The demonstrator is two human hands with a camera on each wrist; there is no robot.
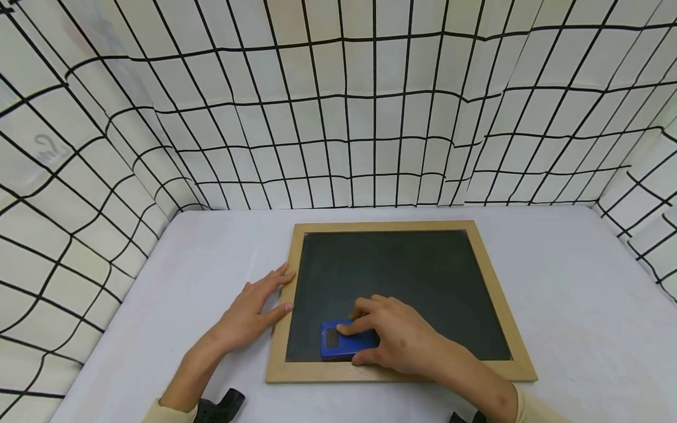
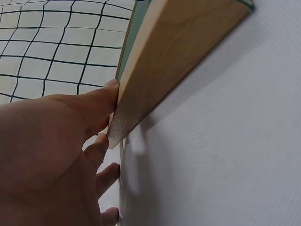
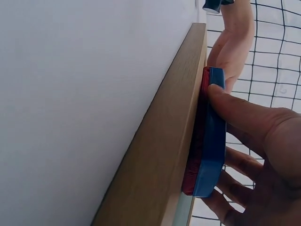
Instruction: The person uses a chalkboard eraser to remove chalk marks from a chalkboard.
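A chalkboard [image 1: 391, 282] with a pale wooden frame [image 1: 381, 227] lies flat on a white table. Against its lower left area sits a blue chalkboard eraser [image 1: 332, 348] with a dark patch on top; the right wrist view shows its red felt side [image 3: 193, 169] facing the board. My right hand [image 1: 402, 341] grips the eraser, thumb on the near edge and fingers over the far side. My left hand [image 1: 245, 317] rests at the frame's left side, fingers spread, with the thumb and fingertips touching the wood, as the left wrist view also shows [image 2: 51, 146].
White cloth walls with a black grid [image 1: 344, 117] stand behind and at both sides of the white table [image 1: 576, 282]. Black wrist camera mounts [image 1: 221, 405] show at the bottom of the head view, below beige sleeves.
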